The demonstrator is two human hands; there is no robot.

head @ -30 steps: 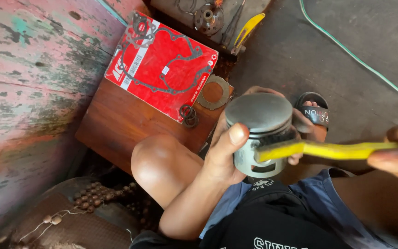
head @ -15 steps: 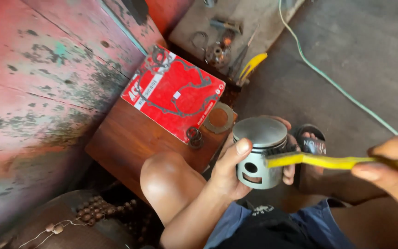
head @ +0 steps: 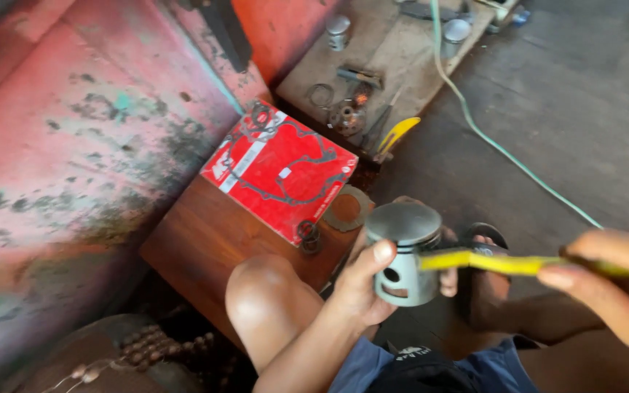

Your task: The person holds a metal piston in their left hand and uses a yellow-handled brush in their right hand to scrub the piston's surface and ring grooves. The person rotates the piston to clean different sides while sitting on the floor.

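Here we see a grey metal piston (head: pixel 405 251), a short cylinder with a flat, dull crown, ring grooves just under the top and round and slotted openings in its skirt. It stands upright in the air above the person's bare knee (head: pixel 265 298), just in front of a sandalled foot (head: pixel 483 244).

We find no real container in view. The nearest thing to one is a red flat packet (head: pixel 279 169) with gasket outlines showing on its face, lying tilted on a brown wooden board (head: pixel 205 244); a ring-shaped gasket (head: pixel 345 209) and a small dark round part (head: pixel 308 235) lie at the packet's lower edge. Further back, a pale wooden board (head: pixel 394 54) carries loose tools, small round metal parts and two grey cylinders, with a yellow-handled tool (head: pixel 397 134) at its near edge. A green hose (head: pixel 496 142) runs across the grey concrete floor (head: pixel 562 94).

Our left hand (head: pixel 362 287) is wrapped around the piston from below and behind, thumb pressed on the skirt near the crown, the fingers curled round the far side. Our right hand (head: pixel 616 287) is closed in a narrow pinch on a thin yellow strip (head: pixel 500 262), which it holds level; the strip's far end touches the piston's side just under the crown.

At the left stands a worn red painted surface (head: pixel 74 160), and a string of brown beads (head: pixel 136 349) lies low beside it.
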